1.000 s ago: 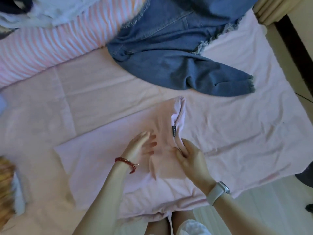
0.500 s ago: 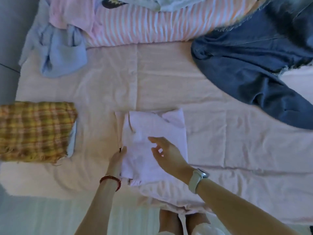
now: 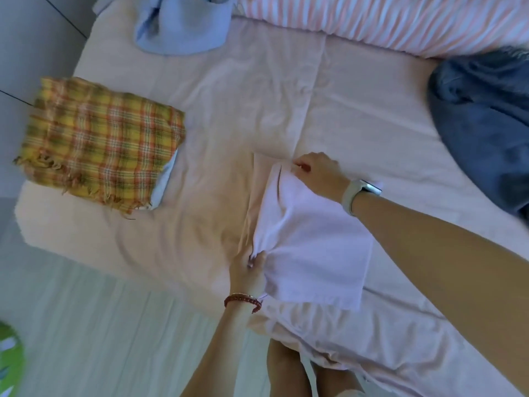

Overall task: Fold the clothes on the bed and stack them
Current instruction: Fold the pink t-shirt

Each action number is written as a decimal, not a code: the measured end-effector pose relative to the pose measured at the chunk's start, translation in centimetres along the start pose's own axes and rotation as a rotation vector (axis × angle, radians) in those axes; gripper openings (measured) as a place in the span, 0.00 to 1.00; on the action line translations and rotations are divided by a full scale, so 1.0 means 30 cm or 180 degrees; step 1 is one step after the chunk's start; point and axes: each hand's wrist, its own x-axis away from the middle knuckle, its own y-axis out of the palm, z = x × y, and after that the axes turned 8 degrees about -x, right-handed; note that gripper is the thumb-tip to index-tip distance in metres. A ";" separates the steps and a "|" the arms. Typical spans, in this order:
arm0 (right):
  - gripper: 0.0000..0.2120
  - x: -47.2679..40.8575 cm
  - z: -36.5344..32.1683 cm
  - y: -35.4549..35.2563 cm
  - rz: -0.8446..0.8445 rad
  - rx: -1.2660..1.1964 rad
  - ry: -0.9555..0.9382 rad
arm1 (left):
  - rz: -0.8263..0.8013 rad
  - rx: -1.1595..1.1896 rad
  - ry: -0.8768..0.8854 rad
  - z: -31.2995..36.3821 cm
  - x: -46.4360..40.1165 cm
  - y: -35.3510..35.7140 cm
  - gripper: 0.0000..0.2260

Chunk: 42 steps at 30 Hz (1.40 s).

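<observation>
A folded pale pink garment (image 3: 312,242) lies near the front edge of the bed (image 3: 257,110). My left hand (image 3: 249,270) pinches its near left corner, bunching the cloth. My right hand (image 3: 317,173) grips its far edge, fingers curled over the fabric. To the left sits a folded yellow and orange plaid cloth (image 3: 100,138) on top of a light blue folded piece (image 3: 164,181). A crumpled light blue garment (image 3: 183,27) lies at the far left. Dark blue denim (image 3: 483,121) sprawls at the right edge.
A pink and white striped duvet (image 3: 400,21) runs along the back of the bed. Pale wooden floor (image 3: 100,325) lies in front, with a green object (image 3: 10,359) at the bottom left. My legs stand against the bed edge.
The pink garment went from half spread to a compact rectangle. My right hand moved from its middle to its far edge, my left hand took the near corner. The view swung left.
</observation>
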 end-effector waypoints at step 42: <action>0.25 0.253 0.230 0.117 0.0797 0.0977 -0.0018 | 0.1713 -0.1679 0.1510 0.299 -0.295 0.009 0.17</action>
